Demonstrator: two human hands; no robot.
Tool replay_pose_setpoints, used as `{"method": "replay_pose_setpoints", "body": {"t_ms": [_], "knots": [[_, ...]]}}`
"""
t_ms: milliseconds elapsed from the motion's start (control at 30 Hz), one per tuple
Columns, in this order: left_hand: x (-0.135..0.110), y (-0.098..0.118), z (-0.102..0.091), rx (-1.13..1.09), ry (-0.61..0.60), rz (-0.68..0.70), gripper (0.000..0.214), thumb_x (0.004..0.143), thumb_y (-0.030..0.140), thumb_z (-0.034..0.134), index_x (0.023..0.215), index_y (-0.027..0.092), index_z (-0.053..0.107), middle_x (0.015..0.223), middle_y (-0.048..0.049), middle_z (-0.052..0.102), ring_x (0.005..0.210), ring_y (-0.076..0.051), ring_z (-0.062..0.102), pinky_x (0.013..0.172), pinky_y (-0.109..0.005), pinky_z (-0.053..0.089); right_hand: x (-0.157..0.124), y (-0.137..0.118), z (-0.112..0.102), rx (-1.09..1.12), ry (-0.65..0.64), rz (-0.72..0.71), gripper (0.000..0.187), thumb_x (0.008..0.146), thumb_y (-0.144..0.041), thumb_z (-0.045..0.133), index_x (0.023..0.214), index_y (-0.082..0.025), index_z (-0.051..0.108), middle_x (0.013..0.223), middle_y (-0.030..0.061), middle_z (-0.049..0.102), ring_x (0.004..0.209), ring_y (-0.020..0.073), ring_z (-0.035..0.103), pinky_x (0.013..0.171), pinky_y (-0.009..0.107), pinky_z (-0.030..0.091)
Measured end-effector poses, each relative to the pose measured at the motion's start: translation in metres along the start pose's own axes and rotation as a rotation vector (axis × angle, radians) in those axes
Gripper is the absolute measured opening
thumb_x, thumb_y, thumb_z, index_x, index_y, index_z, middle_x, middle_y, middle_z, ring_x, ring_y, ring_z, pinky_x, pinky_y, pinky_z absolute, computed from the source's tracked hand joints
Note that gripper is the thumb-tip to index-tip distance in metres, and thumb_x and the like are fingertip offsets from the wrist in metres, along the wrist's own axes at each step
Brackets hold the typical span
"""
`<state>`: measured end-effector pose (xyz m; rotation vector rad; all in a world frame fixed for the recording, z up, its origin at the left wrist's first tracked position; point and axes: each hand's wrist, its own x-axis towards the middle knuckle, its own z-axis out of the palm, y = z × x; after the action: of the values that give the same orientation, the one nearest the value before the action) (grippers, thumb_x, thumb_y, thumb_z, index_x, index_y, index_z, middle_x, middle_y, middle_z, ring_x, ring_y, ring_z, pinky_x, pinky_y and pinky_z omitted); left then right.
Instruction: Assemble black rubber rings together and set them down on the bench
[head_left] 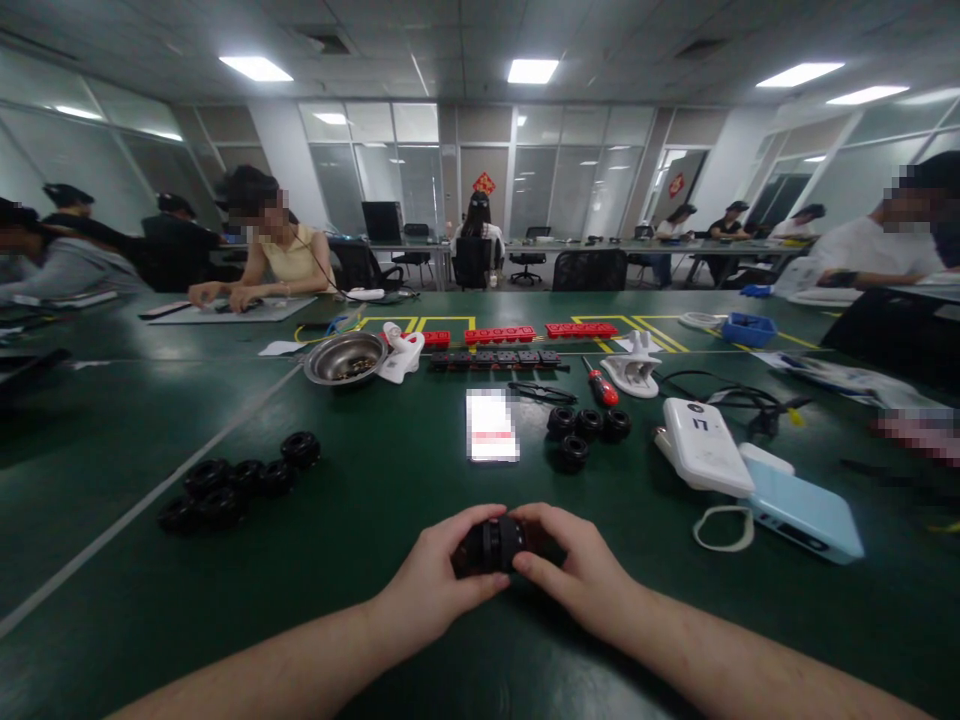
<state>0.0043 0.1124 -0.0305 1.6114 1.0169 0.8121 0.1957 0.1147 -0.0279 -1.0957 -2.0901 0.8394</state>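
Observation:
Both my hands meet near the front of the green table [360, 560], wrapped round one small black round part [495, 545]. My left hand [439, 580] grips it from the left, fingers curled over its top. My right hand [574, 570] grips it from the right, thumb pressed against its side. A group of similar black round parts [589, 430] lies just beyond my hands to the right. Several more black round parts [240, 480] lie in a cluster at the left. A phone [491, 425] with a lit screen lies flat straight ahead.
Farther back stand a metal bowl [346, 358], red parts [501, 335], a row of black blocks [495, 358] and a red-handled screwdriver [600, 383]. A white device [705, 445] and a light blue box [806, 510] lie at the right. Other people sit at the surrounding tables.

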Motion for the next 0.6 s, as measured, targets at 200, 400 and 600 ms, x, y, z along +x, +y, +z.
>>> {"method": "replay_pose_setpoints", "body": {"t_ms": [200,400,600], "knots": [[0.0035,-0.0051,-0.0019,-0.248,-0.080,-0.036,0.040,0.068,0.038,0.061,0.098,0.012,0.054,0.089,-0.0063,0.062,0.082,-0.021,0.056,0.074,-0.032,0.044,-0.0049,-0.0077,-0.0002,-0.087,0.045,-0.235,0.035,0.075,-0.022,0.056,0.108,-0.021,0.045,0.103,0.0069,0.051,0.094,0.0182,0.049,0.081,0.032,0.042],[0.0005,0.0034,-0.0008,-0.097,-0.038,-0.010,0.037,0.066,0.024,0.063,0.101,0.016,0.053,0.094,-0.0051,0.060,0.086,-0.020,0.056,0.075,-0.030,0.043,-0.0061,-0.0042,0.0006,-0.084,0.020,-0.173,0.063,0.067,-0.035,0.064,0.120,-0.018,0.034,0.113,0.0103,0.047,0.099,0.0221,0.047,0.084,0.036,0.040],[0.0003,-0.0002,0.0018,0.049,0.027,0.008,0.045,0.065,0.018,0.064,0.108,0.020,0.051,0.107,-0.0053,0.057,0.096,-0.021,0.054,0.082,-0.031,0.043,-0.0011,-0.0030,-0.0007,0.007,-0.016,0.029,0.023,0.082,-0.032,0.044,0.098,-0.018,0.051,0.082,0.0038,0.058,0.074,0.0168,0.053,0.068,0.031,0.044]]}}
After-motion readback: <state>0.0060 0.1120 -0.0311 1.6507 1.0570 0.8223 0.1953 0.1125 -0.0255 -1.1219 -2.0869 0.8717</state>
